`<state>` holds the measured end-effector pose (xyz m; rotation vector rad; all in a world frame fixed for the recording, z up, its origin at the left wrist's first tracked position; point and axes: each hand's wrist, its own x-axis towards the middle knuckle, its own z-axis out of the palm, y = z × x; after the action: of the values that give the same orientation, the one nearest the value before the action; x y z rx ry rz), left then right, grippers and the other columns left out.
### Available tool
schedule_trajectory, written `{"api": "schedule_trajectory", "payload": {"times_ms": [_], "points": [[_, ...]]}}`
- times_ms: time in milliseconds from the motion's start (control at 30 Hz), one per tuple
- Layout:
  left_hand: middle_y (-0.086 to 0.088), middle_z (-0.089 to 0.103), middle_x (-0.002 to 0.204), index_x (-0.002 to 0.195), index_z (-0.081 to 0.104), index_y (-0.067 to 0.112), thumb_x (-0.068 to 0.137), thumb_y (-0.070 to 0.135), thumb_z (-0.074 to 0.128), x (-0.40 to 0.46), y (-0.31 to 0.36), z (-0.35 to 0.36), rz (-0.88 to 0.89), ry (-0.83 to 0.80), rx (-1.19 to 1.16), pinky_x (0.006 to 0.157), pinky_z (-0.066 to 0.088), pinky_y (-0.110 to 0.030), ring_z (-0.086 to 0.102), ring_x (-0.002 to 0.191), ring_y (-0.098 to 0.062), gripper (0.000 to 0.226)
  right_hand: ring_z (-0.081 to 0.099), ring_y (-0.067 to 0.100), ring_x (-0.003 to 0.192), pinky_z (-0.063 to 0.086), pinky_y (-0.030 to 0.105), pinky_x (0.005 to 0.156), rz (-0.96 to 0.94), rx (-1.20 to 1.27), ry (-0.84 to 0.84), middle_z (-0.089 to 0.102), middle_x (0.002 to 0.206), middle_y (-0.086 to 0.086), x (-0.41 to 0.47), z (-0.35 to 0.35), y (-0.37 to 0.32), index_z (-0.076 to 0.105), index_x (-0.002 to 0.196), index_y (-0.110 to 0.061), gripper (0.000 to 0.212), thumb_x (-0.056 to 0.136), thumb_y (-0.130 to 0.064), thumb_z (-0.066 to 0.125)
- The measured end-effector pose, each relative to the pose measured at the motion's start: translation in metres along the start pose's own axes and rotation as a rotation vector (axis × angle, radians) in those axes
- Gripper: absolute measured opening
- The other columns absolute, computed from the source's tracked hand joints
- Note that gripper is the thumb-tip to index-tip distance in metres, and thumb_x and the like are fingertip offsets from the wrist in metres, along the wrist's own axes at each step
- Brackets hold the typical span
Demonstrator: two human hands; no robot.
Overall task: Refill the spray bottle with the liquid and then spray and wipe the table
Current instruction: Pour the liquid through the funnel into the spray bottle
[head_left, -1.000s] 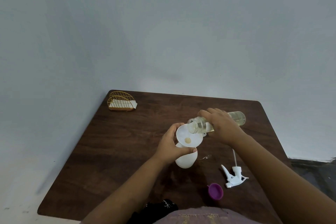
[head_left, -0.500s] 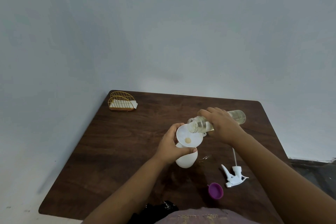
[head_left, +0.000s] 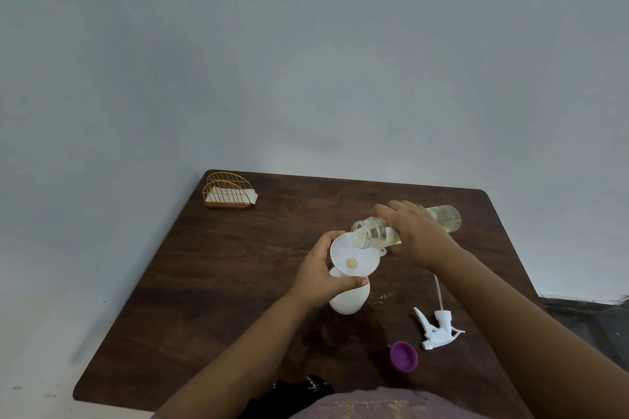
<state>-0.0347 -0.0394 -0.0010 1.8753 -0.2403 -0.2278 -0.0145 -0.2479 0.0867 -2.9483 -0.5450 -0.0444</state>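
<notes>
- The table point(head_left: 218, 282) stands against the wall point(head_left: 306, 61).
- A napkin holder point(head_left: 228, 194) sits at its far left corner.
- Near the middle stands the spray bottle point(head_left: 350, 299), with a funnel point(head_left: 354, 260) in its neck.
- The refill bottle point(head_left: 374, 233) lies tilted above the funnel's right rim.
- The spray head point(head_left: 439, 330) lies to the near right.
- The cap point(head_left: 403, 356) is just left of it, nearer the front edge.

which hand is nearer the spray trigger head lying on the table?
Right. The right hand grips the tilted clear bottle up the table from the trigger head. The left hand holds the white bottle and funnel, further left.
</notes>
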Motion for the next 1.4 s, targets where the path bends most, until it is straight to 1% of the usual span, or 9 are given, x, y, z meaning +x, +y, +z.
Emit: {"api": "schedule_trajectory", "payload": {"times_ms": [67, 200, 467, 767, 933, 1033, 1200, 1300, 1400], "points": [[0.022, 0.055, 0.125, 0.126, 0.045, 0.044, 0.059, 0.041, 0.090, 0.000, 0.000, 0.000, -0.003, -0.001, 0.000, 0.092, 0.056, -0.032, 0.055, 0.115, -0.003, 0.081, 0.052, 0.018, 0.095, 0.042, 0.033, 0.083, 0.002, -0.004, -0.004, 0.056, 0.102, -0.004, 0.000, 0.000, 0.000, 0.050, 0.119, -0.028, 0.048, 0.076, -0.026, 0.071], [0.021, 0.056, 0.126, 0.126, 0.045, 0.043, 0.056, 0.045, 0.090, 0.000, 0.000, -0.001, 0.000, -0.005, 0.001, 0.093, 0.056, -0.037, 0.055, 0.117, -0.007, 0.083, 0.052, 0.019, 0.095, 0.043, 0.034, 0.084, 0.005, -0.005, -0.011, 0.056, 0.102, -0.003, -0.001, -0.001, 0.000, 0.050, 0.119, -0.028, 0.048, 0.075, -0.025, 0.070], [0.018, 0.056, 0.127, 0.129, 0.045, 0.039, 0.056, 0.044, 0.090, -0.002, 0.001, -0.002, -0.009, -0.021, -0.012, 0.094, 0.055, -0.039, 0.056, 0.118, -0.010, 0.086, 0.052, 0.019, 0.092, 0.042, 0.034, 0.081, 0.002, 0.003, 0.000, 0.056, 0.098, -0.004, -0.002, 0.000, 0.000, 0.051, 0.114, -0.028, 0.044, 0.074, -0.025, 0.070], [0.018, 0.056, 0.126, 0.130, 0.044, 0.035, 0.062, 0.032, 0.091, -0.004, 0.004, -0.003, -0.012, -0.033, -0.031, 0.094, 0.054, -0.030, 0.056, 0.116, -0.006, 0.082, 0.051, 0.018, 0.091, 0.041, 0.033, 0.080, 0.003, 0.002, -0.005, 0.055, 0.096, -0.004, -0.003, 0.003, -0.004, 0.051, 0.113, -0.028, 0.043, 0.076, -0.025, 0.070], [0.023, 0.055, 0.123, 0.126, 0.043, 0.040, 0.064, 0.029, 0.091, -0.003, 0.006, -0.004, -0.019, -0.040, -0.027, 0.086, 0.052, -0.017, 0.055, 0.113, 0.000, 0.079, 0.050, 0.018, 0.094, 0.038, 0.030, 0.081, 0.024, -0.005, -0.019, 0.055, 0.101, -0.003, -0.006, 0.001, -0.007, 0.050, 0.118, -0.026, 0.044, 0.078, -0.021, 0.067], [0.023, 0.054, 0.123, 0.126, 0.041, 0.042, 0.064, 0.033, 0.090, -0.001, 0.005, -0.004, -0.028, -0.054, -0.005, 0.090, 0.053, -0.023, 0.054, 0.114, -0.004, 0.080, 0.049, 0.018, 0.095, 0.037, 0.029, 0.081, 0.039, -0.010, -0.019, 0.055, 0.102, -0.003, -0.008, 0.000, -0.008, 0.049, 0.120, -0.026, 0.045, 0.079, -0.021, 0.067], [0.022, 0.054, 0.122, 0.127, 0.041, 0.037, 0.064, 0.032, 0.091, 0.002, 0.006, -0.009, -0.024, -0.101, 0.020, 0.088, 0.053, -0.023, 0.055, 0.113, -0.004, 0.081, 0.049, 0.018, 0.096, 0.039, 0.031, 0.085, 0.078, 0.021, -0.032, 0.055, 0.103, -0.002, -0.011, -0.001, -0.009, 0.049, 0.122, -0.026, 0.044, 0.081, -0.017, 0.064], [0.017, 0.054, 0.124, 0.128, 0.041, 0.033, 0.063, 0.032, 0.091, 0.004, 0.007, -0.011, -0.019, -0.123, 0.028, 0.089, 0.054, -0.026, 0.055, 0.114, -0.009, 0.083, 0.050, 0.019, 0.096, 0.040, 0.033, 0.085, 0.099, 0.029, -0.028, 0.055, 0.102, -0.003, -0.012, 0.003, -0.008, 0.050, 0.120, -0.028, 0.044, 0.080, -0.019, 0.066], [0.012, 0.054, 0.127, 0.128, 0.041, 0.032, 0.062, 0.031, 0.091, 0.007, 0.006, -0.011, -0.010, -0.144, 0.030, 0.091, 0.056, -0.032, 0.055, 0.116, -0.014, 0.083, 0.050, 0.020, 0.096, 0.042, 0.036, 0.086, 0.120, 0.031, -0.014, 0.055, 0.103, -0.002, -0.015, 0.004, -0.008, 0.050, 0.120, -0.028, 0.042, 0.081, -0.014, 0.062]]}}
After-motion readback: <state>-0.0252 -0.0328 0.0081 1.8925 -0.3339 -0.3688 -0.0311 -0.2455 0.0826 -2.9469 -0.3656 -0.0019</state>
